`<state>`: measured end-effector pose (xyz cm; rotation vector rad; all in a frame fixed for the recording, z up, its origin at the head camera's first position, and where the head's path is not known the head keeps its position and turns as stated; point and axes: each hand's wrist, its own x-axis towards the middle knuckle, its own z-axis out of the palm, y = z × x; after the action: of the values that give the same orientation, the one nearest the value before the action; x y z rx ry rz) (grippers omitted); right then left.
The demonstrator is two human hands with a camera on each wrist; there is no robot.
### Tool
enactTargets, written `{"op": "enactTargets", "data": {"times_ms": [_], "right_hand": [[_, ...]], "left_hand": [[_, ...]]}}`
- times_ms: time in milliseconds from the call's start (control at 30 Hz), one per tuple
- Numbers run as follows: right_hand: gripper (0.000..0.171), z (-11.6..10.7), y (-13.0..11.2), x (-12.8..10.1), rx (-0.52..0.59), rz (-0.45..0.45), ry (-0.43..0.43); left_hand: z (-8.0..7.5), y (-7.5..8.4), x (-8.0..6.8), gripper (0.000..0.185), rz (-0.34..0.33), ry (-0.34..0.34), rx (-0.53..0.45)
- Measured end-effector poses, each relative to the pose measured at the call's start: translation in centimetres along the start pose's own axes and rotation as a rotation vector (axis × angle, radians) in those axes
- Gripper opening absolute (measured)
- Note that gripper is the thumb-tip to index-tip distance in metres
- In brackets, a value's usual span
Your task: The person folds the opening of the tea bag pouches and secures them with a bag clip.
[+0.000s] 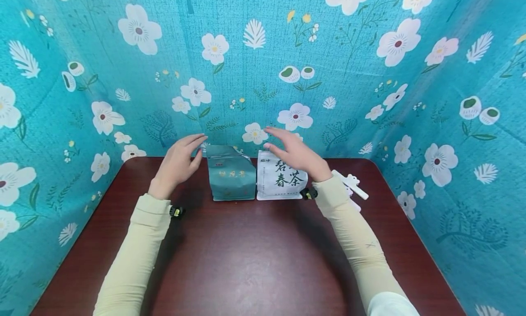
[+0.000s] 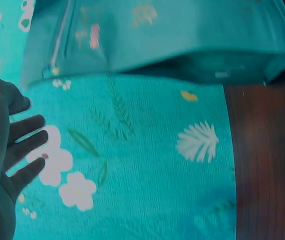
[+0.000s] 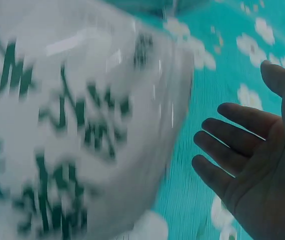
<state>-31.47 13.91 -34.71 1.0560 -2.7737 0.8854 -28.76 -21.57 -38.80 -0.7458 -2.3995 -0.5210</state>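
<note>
teal pouch (image 1: 231, 179) far centre, upright | white pouch (image 1: 279, 181) touching its right | left hand (image 1: 178, 163) open beside teal | right hand (image 1: 296, 154) open above white

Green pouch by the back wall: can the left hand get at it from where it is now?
Probably yes. The left hand hovers open just left of the green pouch, with nothing between them. The white pouch stands on the pouch's far side, under the right hand, so it does not block that approach.

right hand (image 1: 297, 155) hides white pouch's (image 1: 276, 182) top.
</note>
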Motion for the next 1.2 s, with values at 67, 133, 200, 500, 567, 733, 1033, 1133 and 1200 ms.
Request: {"op": "enactTargets", "data": {"times_ms": [67, 133, 200, 500, 567, 733, 1033, 1133, 1200], "right_hand": [[0.061, 1.1, -1.0, 0.5, -0.006, -0.037, -0.019], [0.062, 2.1, -1.8, 0.9, -0.009, -0.070, -0.035], [0.062, 2.9, -2.4, 1.4, -0.014, -0.103, -0.046], [0.068, 4.6, -3.7, 3.4, -0.060, -0.147, -0.092], [0.068, 4.8, -3.8, 3.7, -0.067, -0.155, -0.103], [0.063, 5.9, -3.8, 4.1, -0.072, -0.185, -0.096], [0.049, 7.7, -4.2, 3.8, -0.125, -0.197, 0.011], [0.041, 8.2, -4.3, 3.8, -0.154, -0.201, 0.086], [0.037, 8.6, -4.4, 3.7, -0.163, -0.207, 0.140]], "left_hand": [[0.3, 0.6, 0.2, 0.038, 0.037, 0.018, -0.011], [0.7, 1.2, 0.4, 0.038, 0.068, 0.028, -0.017], [1.0, 1.8, 0.7, 0.039, 0.086, 0.029, -0.021], [2.4, 3.4, 1.3, 0.046, 0.063, 0.019, -0.019], [2.7, 3.5, 1.2, 0.045, 0.055, 0.025, -0.008], [3.1, 3.7, 0.8, 0.041, 0.049, 0.055, 0.008], [3.4, 4.9, 0.3, 0.032, 0.056, 0.135, 0.012], [3.7, 5.4, 0.1, 0.029, 0.063, 0.182, 0.021], [4.0, 5.7, 0.0, 0.027, 0.062, 0.207, 0.033]]}}
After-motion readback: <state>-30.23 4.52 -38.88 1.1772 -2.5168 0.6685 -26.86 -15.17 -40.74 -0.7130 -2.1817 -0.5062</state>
